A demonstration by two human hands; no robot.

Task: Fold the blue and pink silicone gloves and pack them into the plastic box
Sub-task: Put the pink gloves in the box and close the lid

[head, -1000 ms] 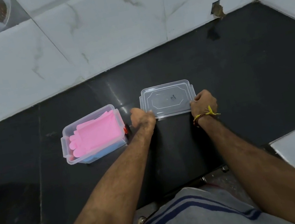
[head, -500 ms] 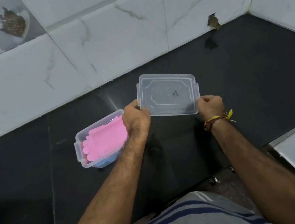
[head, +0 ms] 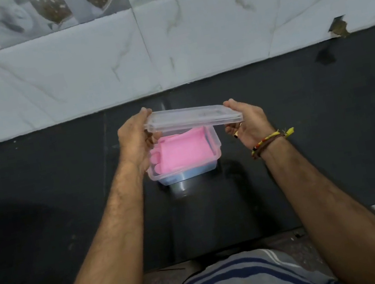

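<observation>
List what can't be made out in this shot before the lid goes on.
1. Blue glove, head view: only a strip shows through the box wall; the pink glove covers the rest, so its fold is unreadable.
2. Box's left rim: hidden behind the left hand.
3. Box's far rim: covered by the lid.
4. Right hand fingertips under the lid: hidden.

You have a dark, glossy worktop [head: 307,145] ahead of you, backed by a wall of white marbled tiles [head: 213,37]. One tile has a chipped hole [head: 338,27] at its lower edge, and printed decorative tiles [head: 33,13] sit upper left.
</observation>
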